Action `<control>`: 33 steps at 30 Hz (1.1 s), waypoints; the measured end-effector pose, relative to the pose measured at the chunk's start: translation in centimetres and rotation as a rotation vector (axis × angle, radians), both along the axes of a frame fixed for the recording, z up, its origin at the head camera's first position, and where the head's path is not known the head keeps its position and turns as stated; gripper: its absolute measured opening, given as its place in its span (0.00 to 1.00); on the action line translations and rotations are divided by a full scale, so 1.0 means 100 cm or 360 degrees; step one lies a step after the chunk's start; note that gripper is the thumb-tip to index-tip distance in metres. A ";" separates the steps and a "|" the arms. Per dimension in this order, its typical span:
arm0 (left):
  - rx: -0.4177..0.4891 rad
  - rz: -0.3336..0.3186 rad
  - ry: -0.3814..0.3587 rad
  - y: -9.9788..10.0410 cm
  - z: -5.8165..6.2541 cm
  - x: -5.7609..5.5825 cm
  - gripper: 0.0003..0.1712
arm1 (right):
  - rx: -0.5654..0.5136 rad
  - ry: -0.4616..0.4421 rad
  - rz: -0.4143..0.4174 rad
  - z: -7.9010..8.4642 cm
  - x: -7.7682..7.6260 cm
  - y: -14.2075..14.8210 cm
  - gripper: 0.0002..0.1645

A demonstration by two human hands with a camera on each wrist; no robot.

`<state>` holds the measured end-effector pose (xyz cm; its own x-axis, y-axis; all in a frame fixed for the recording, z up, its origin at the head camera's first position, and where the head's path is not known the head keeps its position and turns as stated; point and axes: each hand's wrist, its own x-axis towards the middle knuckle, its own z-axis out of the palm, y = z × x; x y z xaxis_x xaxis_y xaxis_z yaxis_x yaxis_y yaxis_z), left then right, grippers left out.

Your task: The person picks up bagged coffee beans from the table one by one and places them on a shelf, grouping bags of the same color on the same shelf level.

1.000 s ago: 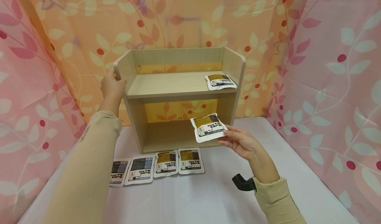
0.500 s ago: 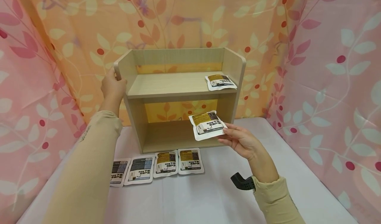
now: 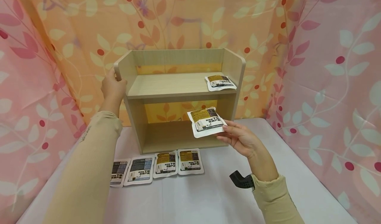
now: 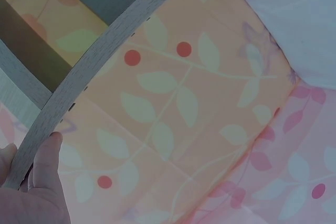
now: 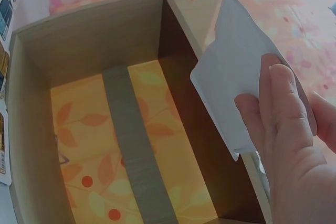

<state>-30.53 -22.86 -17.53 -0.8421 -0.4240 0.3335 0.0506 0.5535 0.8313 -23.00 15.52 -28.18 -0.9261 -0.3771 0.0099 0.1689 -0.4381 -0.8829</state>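
My right hand (image 3: 242, 139) pinches a white packet (image 3: 206, 121) by its right edge, thumb on top and fingers beneath. The packet has a yellow and brown printed face and is held up in front of the shelf unit's lower opening. Its plain white back (image 5: 239, 61) faces the right wrist view. With my left hand (image 3: 113, 87) I grip the front edge of the left side panel of the pale wooden shelf unit (image 3: 166, 95). In the left wrist view, fingers and thumb (image 4: 47, 156) lie on either side of that panel edge. Another such packet (image 3: 220, 82) lies on the upper board's right end.
Several packets lie in a row on the white-covered table (image 3: 208, 197) before the unit: two yellow-brown ones (image 3: 190, 161) at the right, a blue-grey one (image 3: 139, 169), and a dark one (image 3: 119, 172) partly behind my left sleeve. Patterned curtains (image 3: 178, 19) stand behind and beside the unit.
My right hand has raised the packet slightly and shifted it a little to the left. The left hand keeps its grip on the side panel.
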 end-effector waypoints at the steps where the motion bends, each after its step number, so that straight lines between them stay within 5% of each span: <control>1: 0.0000 -0.0003 0.0001 0.000 0.000 0.000 0.32 | -0.0002 0.0000 -0.0001 0.001 0.000 0.000 0.35; 13: -0.0002 -0.0005 0.0007 0.000 0.000 0.001 0.31 | -0.0066 0.0078 0.0056 0.008 0.000 -0.004 0.36; 20: -0.0027 -0.0001 0.0015 0.000 0.000 0.001 0.28 | -0.0155 0.0066 0.0071 0.011 -0.001 -0.005 0.13; 28: -0.0029 0.0004 0.0011 0.000 0.000 0.001 0.29 | -0.0111 0.0073 0.0047 0.019 -0.003 -0.009 0.36; 33: -0.0036 0.0003 0.0019 -0.001 0.000 0.001 0.30 | -0.0087 0.0087 0.0023 0.024 -0.006 -0.013 0.35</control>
